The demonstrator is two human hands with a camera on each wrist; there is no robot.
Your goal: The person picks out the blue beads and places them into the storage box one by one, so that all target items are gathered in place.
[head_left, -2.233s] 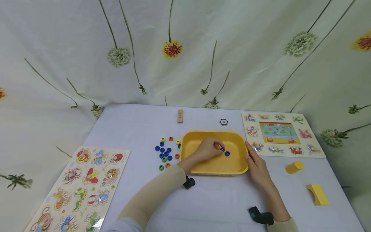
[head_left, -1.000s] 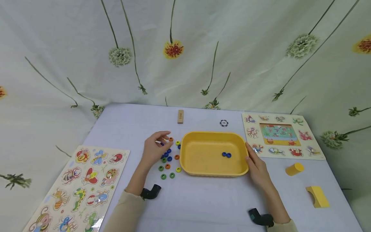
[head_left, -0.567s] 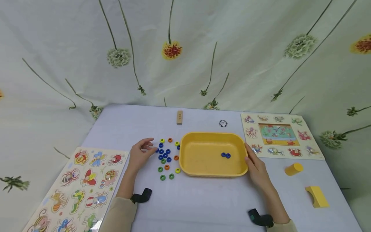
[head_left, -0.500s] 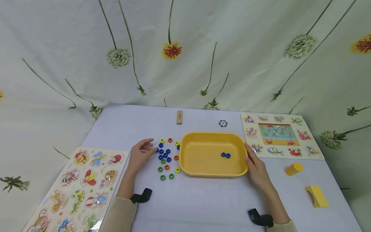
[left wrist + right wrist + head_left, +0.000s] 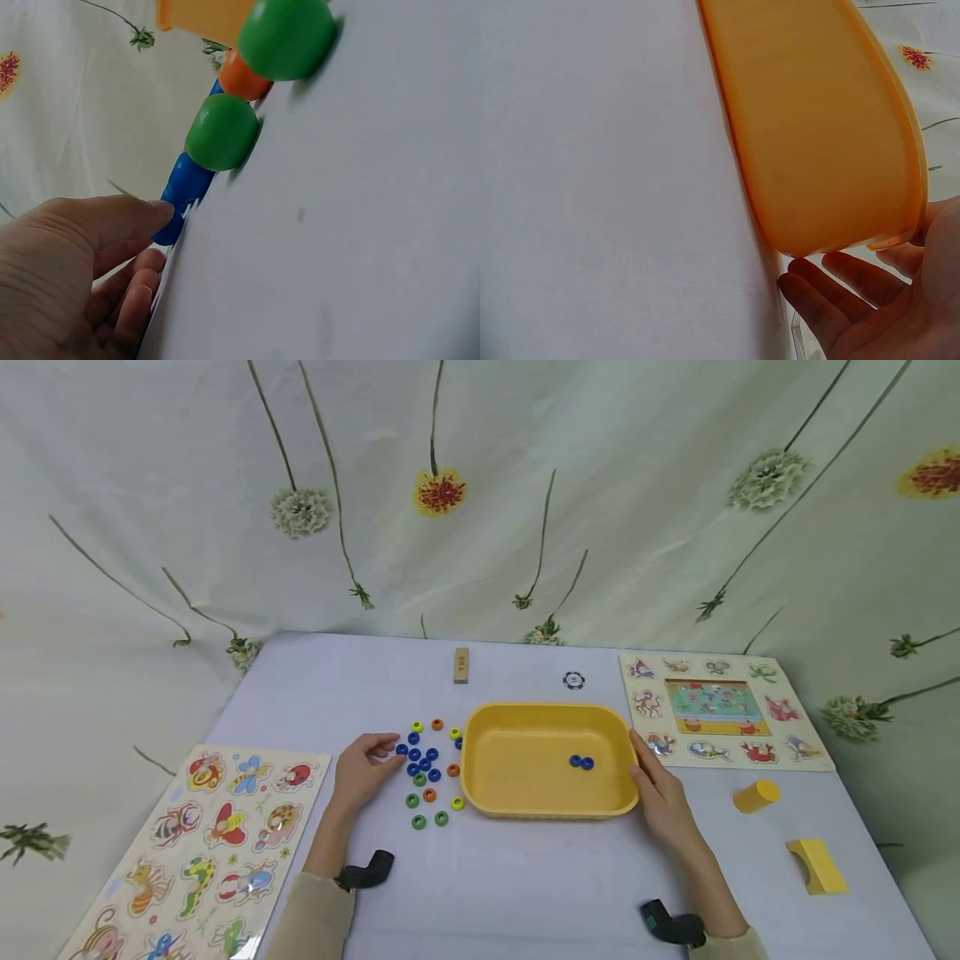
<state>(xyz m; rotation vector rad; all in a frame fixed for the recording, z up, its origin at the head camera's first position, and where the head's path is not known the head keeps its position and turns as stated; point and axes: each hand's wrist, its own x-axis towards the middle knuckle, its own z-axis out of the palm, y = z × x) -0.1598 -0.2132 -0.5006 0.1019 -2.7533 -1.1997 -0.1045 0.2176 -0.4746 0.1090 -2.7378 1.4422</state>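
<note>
At the left edge of a loose group of beads, my left hand (image 5: 362, 774) has its thumb and index finger spread on either side of a blue bead (image 5: 402, 749). In the left wrist view the thumb overlaps the blue beads (image 5: 189, 178), and the other fingers bend loosely below. My right hand (image 5: 662, 802) rests against the right end of the yellow tray (image 5: 525, 781), its fingers extended along the outer wall and rim. Two blue beads (image 5: 587, 763) lie side by side inside the tray.
Several green beads (image 5: 418, 821), orange beads (image 5: 429, 795) and yellow beads (image 5: 457, 803) lie left of the tray. Picture boards stand left (image 5: 225, 843) and right (image 5: 780, 752). A wooden block (image 5: 461, 666), poker chip (image 5: 573, 680), yellow cylinder (image 5: 757, 796) and arch block (image 5: 817, 867) surround the tray.
My left hand has left the tray, where it held a blue bead, and moved left to the bead group. Since then its index finger has lowered towards a blue bead. The right hand stays put.
</note>
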